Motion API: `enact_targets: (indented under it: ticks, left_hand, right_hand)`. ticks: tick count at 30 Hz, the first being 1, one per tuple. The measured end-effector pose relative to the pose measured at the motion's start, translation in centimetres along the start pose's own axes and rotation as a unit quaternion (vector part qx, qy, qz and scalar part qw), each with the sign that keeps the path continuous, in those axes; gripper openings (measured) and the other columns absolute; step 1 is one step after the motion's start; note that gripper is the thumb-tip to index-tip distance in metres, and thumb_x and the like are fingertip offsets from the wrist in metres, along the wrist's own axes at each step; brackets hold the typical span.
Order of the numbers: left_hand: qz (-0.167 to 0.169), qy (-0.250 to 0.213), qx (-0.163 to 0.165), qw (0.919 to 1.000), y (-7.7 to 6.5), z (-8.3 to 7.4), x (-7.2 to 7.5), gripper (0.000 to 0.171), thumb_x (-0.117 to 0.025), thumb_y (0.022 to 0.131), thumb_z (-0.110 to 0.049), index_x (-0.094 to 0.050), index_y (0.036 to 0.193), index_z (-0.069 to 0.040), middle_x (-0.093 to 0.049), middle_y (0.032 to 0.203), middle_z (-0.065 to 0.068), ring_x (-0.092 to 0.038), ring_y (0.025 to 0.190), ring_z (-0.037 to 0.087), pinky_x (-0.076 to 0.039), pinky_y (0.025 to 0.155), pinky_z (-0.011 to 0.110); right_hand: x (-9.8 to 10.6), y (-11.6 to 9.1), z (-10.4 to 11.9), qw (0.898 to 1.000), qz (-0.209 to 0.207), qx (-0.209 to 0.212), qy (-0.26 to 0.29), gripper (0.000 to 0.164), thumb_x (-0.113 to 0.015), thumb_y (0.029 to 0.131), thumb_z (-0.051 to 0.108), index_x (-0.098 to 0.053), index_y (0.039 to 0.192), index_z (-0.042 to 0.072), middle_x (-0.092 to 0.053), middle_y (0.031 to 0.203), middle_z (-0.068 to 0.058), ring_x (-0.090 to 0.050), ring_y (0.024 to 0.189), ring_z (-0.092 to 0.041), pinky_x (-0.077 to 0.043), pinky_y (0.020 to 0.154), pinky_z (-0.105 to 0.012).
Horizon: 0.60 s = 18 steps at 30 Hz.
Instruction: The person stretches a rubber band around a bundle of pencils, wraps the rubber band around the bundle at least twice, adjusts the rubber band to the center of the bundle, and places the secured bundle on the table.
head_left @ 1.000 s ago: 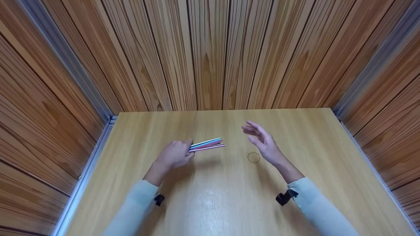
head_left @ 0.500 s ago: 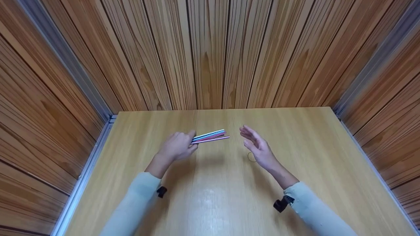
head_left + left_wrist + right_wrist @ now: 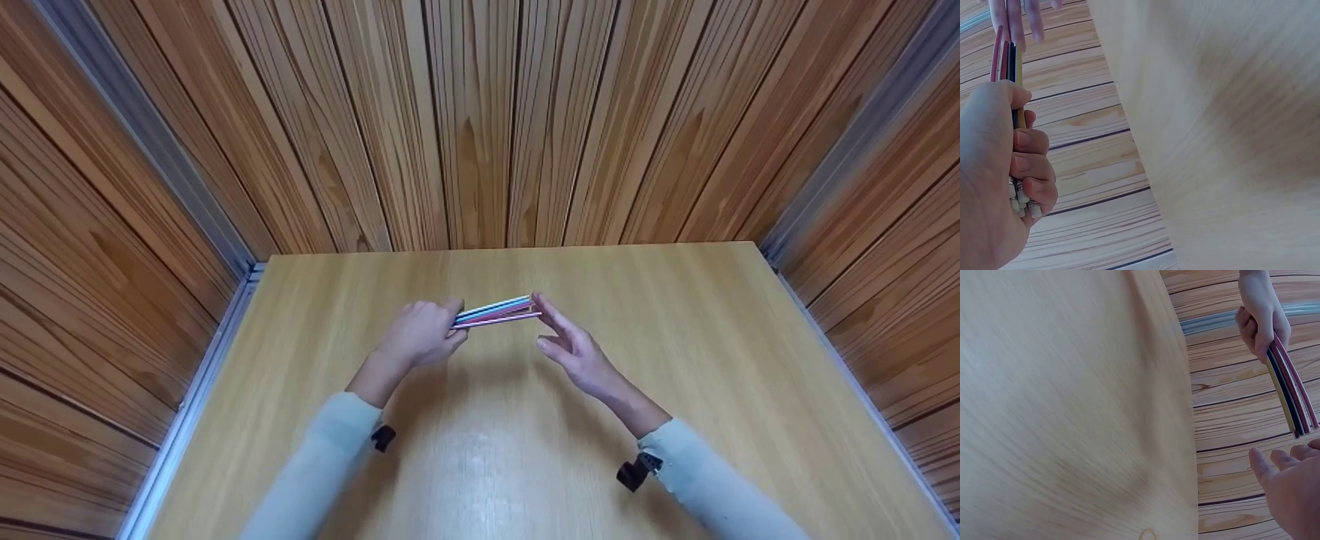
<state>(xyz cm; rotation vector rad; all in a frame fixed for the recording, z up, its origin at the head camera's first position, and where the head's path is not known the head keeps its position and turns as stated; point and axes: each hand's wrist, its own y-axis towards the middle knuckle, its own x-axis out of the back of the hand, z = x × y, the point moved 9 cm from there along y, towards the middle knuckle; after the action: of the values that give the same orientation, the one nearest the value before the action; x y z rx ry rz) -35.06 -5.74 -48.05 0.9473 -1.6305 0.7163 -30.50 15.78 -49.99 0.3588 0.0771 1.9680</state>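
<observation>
My left hand (image 3: 424,334) grips a bundle of several pencils (image 3: 495,311) above the table, their far ends pointing right. In the left wrist view, the pencils' eraser ends (image 3: 1023,205) stick out below the curled fingers. Red, black and yellow shafts (image 3: 1012,64) show above the thumb. My right hand (image 3: 581,356) is held up with straight fingers, fingertips right at the pencils' far ends. A thin rubber band (image 3: 1148,534) lies on the table at the bottom edge of the right wrist view; in the head view it is hidden behind the right hand.
The light wooden table (image 3: 480,450) spreads under both hands. Wood-plank walls (image 3: 480,127) rise behind it and on both sides, with metal rails (image 3: 187,405) along the corners. A small black camera (image 3: 634,474) is worn at the right wrist.
My left hand has moved right and slightly away with the pencils. The right hand has come left, bringing its fingertips to the pencil ends and covering the rubber band in the head view.
</observation>
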Motion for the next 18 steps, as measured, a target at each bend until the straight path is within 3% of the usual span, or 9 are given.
enact_targets:
  ticks: [4,7,11,15,18]
  left_hand:
    - [0.006,-0.01,-0.008,0.9999,0.0,-0.7,-0.1,0.03,-0.064,0.114,-0.036,-0.063,0.127,-0.009,-0.061,0.084,0.005,-0.054,0.073,0.02,-0.04,0.068,0.032]
    - [0.018,-0.021,-0.017,0.9995,-0.1,-1.3,-0.3,0.027,-0.063,0.114,-0.034,-0.063,0.126,-0.01,-0.06,0.084,0.004,-0.055,0.073,0.021,-0.041,0.068,0.031]
    - [0.006,-0.01,-0.045,0.9989,-0.1,-2.0,-0.2,0.026,-0.063,0.113,-0.031,-0.063,0.122,-0.007,-0.06,0.083,0.004,-0.053,0.073,0.02,-0.041,0.066,0.032]
    - [-0.012,0.004,-0.061,0.998,-0.2,-2.2,0.0,0.024,-0.064,0.112,-0.028,-0.062,0.118,-0.005,-0.058,0.081,0.004,-0.051,0.071,0.019,-0.039,0.064,0.033]
    - [-0.001,0.003,-0.058,0.9983,-0.3,-2.1,-0.2,0.023,-0.064,0.112,-0.028,-0.061,0.12,-0.007,-0.059,0.083,0.004,-0.052,0.072,0.02,-0.04,0.065,0.033]
  right_hand:
    - [-0.6,0.0,0.2,1.0,0.014,0.001,0.004,0.082,-0.053,0.114,0.0,-0.002,0.178,-0.003,-0.002,0.19,-0.023,-0.011,0.176,-0.049,-0.042,0.127,-0.02]
    - [-0.9,0.1,0.1,1.0,0.017,-0.007,0.001,0.087,-0.054,0.115,0.003,0.006,0.178,0.0,0.007,0.191,-0.02,-0.006,0.177,-0.048,-0.038,0.137,-0.044]
    - [-1.3,0.2,0.0,1.0,0.021,-0.012,0.001,0.093,-0.057,0.116,0.009,0.012,0.178,0.003,0.016,0.19,-0.019,-0.001,0.177,-0.05,-0.027,0.136,-0.07]
    - [-1.7,0.1,-0.2,0.999,0.033,-0.016,-0.007,0.097,-0.06,0.116,0.015,0.014,0.178,0.007,0.02,0.19,-0.016,0.0,0.177,-0.049,-0.029,0.135,-0.071]
    - [-1.8,-0.1,-0.3,0.999,0.042,-0.017,-0.013,0.099,-0.061,0.116,0.015,0.015,0.179,0.01,0.022,0.19,-0.012,0.0,0.178,-0.046,-0.03,0.136,-0.067]
